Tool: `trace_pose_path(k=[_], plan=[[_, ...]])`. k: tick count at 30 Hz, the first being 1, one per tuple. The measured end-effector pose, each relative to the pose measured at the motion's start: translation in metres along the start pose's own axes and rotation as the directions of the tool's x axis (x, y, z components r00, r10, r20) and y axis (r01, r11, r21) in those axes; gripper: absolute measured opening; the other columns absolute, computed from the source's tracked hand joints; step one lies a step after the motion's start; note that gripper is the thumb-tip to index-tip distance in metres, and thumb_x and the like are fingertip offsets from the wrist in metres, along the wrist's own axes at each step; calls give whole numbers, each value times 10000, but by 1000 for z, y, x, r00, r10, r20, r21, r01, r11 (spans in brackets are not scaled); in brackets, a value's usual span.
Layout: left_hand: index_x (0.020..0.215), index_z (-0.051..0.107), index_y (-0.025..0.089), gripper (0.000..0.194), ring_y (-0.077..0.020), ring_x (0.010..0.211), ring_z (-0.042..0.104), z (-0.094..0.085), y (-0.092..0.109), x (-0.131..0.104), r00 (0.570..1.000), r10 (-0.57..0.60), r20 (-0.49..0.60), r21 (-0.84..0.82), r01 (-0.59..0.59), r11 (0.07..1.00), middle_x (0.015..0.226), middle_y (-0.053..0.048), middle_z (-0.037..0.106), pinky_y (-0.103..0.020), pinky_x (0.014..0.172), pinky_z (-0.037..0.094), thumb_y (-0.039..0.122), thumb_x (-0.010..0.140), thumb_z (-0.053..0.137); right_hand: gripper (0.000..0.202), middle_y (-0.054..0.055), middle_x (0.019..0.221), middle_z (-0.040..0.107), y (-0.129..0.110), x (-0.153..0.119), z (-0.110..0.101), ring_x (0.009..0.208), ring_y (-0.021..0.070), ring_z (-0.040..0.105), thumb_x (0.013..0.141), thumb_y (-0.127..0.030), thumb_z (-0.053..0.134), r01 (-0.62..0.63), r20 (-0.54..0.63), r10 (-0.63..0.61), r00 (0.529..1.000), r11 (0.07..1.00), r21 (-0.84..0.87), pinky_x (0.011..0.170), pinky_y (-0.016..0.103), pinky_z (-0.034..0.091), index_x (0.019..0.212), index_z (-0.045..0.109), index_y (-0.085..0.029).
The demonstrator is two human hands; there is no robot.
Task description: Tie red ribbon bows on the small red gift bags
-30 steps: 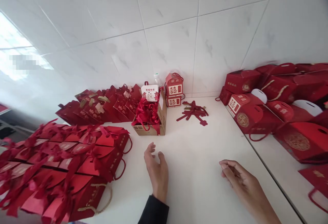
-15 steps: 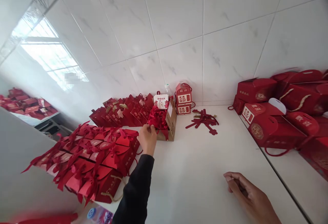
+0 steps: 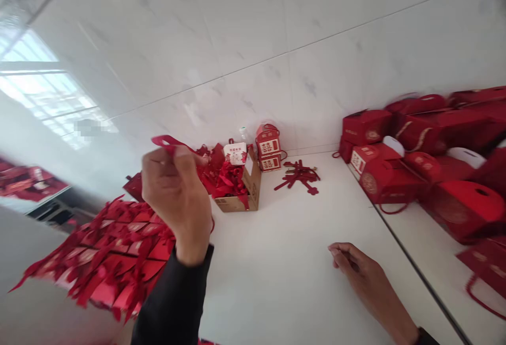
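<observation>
Raised at centre left, my left hand (image 3: 177,192) pinches a red ribbon (image 3: 168,140), which trails back toward the cardboard box. That open cardboard box (image 3: 237,203) holds a tangle of red ribbons (image 3: 229,179) and stands near the wall. My right hand (image 3: 361,276) hovers over the right part of the white table, fingers curled together with nothing visible in them. Rows of red gift boxes with ribbons (image 3: 118,250) lie at the left, partly behind my left hand and sleeve.
Two small stacked red boxes (image 3: 269,147) stand by the wall, beside a pile of red straps (image 3: 299,175). Larger red boxes (image 3: 399,176) crowd the right side. A dark seam runs across the white table (image 3: 276,260). Tiled wall behind.
My left hand has risen from the cardboard box up and to the left, now with a red ribbon in its fingers. The view has shifted right; my right hand keeps its curled shape.
</observation>
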State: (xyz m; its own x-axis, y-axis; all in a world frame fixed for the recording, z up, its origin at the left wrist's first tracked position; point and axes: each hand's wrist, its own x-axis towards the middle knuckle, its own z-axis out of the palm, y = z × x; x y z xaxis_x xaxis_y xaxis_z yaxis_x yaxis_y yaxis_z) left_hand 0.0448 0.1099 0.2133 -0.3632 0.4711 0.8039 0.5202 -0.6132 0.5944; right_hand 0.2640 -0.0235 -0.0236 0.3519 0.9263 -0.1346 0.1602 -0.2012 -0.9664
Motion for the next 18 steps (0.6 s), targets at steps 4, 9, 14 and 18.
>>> trace_pose_path(k=[4,9,14,18], plan=[[812,632,231,146,-113,523,523,-11,27,-87,610,-77,789,-7,134,991,598,50,590,-214,510,393,269,947,592,699,111,1073,750,-31,-28,7,996,305,660,913,-825,439,20,10,-22,1000,984,178,958,434,517,1065,797,-243],[903,669,226,197,-123,550,436,-4,25,-175,96,-120,988,90,275,957,630,33,565,-246,535,305,270,975,491,463,64,1076,733,-68,-43,-4,1089,269,645,923,-682,651,-77,22,83,996,744,664,1028,413,491,1022,787,-250],[766,560,220,266,-113,531,308,11,21,-190,5,-110,994,101,353,930,569,65,421,-263,523,227,346,989,488,334,-14,751,632,-74,-33,-47,758,176,595,827,-562,822,55,-145,112,983,573,817,772,301,545,826,724,-243],[824,643,220,228,-139,611,491,40,23,-187,-16,2,1000,3,353,935,675,17,590,-257,588,384,354,973,534,364,-67,593,478,-70,-36,-76,613,129,476,756,-548,881,122,-266,200,943,535,836,648,243,508,859,697,-252]])
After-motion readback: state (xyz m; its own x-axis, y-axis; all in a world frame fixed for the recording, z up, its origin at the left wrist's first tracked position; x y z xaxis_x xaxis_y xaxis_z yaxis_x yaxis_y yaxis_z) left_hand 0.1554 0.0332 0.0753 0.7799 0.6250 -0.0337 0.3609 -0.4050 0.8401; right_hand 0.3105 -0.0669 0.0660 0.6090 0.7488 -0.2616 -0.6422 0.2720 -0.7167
